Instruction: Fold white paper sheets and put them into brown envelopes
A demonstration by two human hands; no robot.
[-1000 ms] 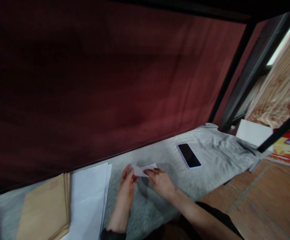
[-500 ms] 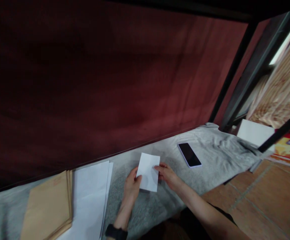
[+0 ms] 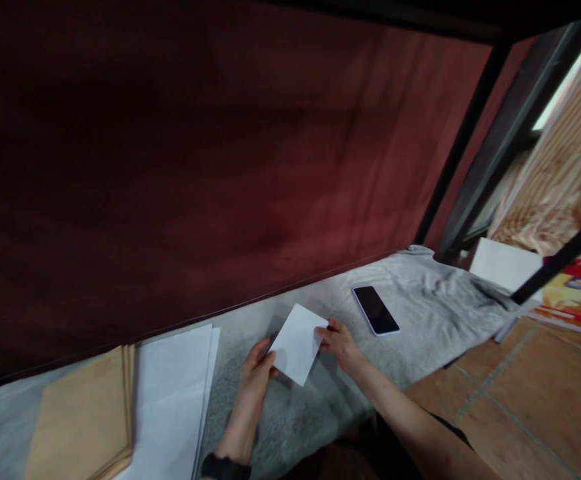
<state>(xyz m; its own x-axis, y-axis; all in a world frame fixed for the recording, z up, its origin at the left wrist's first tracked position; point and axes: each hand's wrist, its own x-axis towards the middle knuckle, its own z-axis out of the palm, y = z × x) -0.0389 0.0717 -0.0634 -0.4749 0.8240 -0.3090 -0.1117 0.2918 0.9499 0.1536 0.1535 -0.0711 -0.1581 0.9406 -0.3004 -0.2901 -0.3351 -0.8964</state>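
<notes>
Keep your left hand (image 3: 256, 369) pinching the near-left edge of the white paper slip (image 3: 297, 343) and your right hand (image 3: 339, 341) gripping its right edge, fingers closed on it, so it stays flat just above the grey cloth (image 3: 420, 313). Compared with half a second ago, the slip is tilted more to the right and sits nearer the phone (image 3: 375, 311)
</notes>
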